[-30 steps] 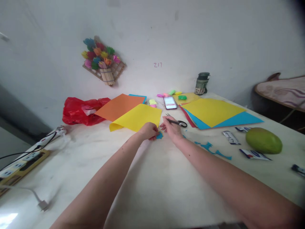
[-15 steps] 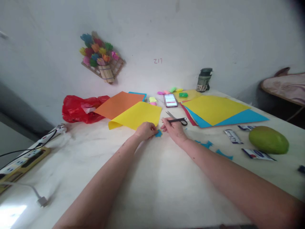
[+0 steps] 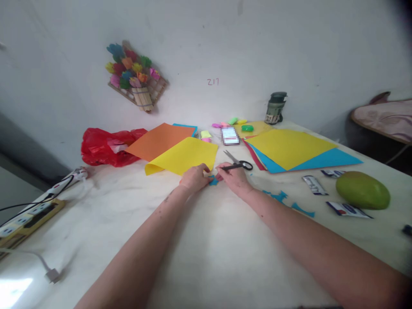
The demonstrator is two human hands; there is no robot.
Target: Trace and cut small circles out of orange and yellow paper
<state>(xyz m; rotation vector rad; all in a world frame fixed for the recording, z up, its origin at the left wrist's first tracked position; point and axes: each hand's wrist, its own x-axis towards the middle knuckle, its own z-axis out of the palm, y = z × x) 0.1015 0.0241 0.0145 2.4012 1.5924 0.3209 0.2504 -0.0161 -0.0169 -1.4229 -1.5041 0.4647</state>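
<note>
In the head view, a small blue paper piece lies on the white table between the hands. My left hand is closed at its left edge, fingertips on the piece. A dark pen is gripped in my right hand, its tip end low beside the blue piece. Grey scissors with black handles lie just behind my right hand. A yellow sheet with a curled corner is behind my left hand, partly over an orange sheet. Blue scraps lie right of my right forearm.
At the right are a green mango and small packets. Yellow and blue sheets, a phone and a bottle stand or lie farther back. A red bag and a power strip are at the left.
My right hand has moved slightly left and down, bringing the pen to the blue piece. The pen has tilted, and my left hand has closed in more over the piece's edge.
</note>
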